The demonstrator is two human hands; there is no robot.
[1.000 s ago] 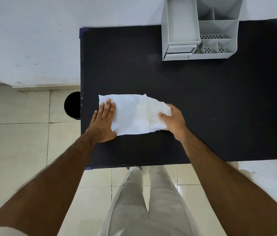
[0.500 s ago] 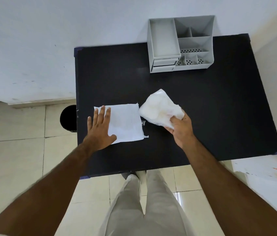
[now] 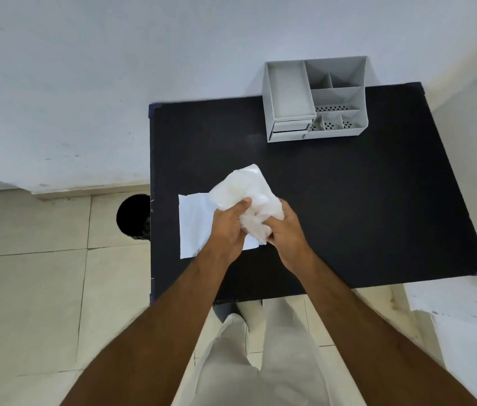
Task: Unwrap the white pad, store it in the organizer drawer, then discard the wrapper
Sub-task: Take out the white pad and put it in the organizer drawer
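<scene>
Left hand [image 3: 227,230]: I see it clenched on the near-left side of the crumpled white translucent bundle [image 3: 249,197], thumb on top, fingers curled under.
Right hand [image 3: 285,230]: gripping the bundle's near-right end, fingers folded into the crinkled material.
Bundle: lifted clear of the black rectangular table top [image 3: 348,200], tilted, its far end pointing up and away from me. (Whether this is the pad or its wrapper I cannot tell; it looks thin and plasticky.)
Flat white sheet [image 3: 193,227]: lying on the table near its left edge, partly under my left hand and wrist; the near-right corner looks ragged.
Grey plastic desk organizer [image 3: 316,98]: standing at the far edge of the table against the pale wall [image 3: 114,68], well apart from my hands. Long open tray on its left, divided compartments on its right, some with perforated floors.
Organizer drawers [image 3: 290,129]: two small ones stacked beneath the long tray, both pushed in.
Round black bin [image 3: 132,216]: on the tiled floor [image 3: 26,288], just beside the table's left edge.
Pale trousers [image 3: 260,361]: mine, at the table's near edge.
</scene>
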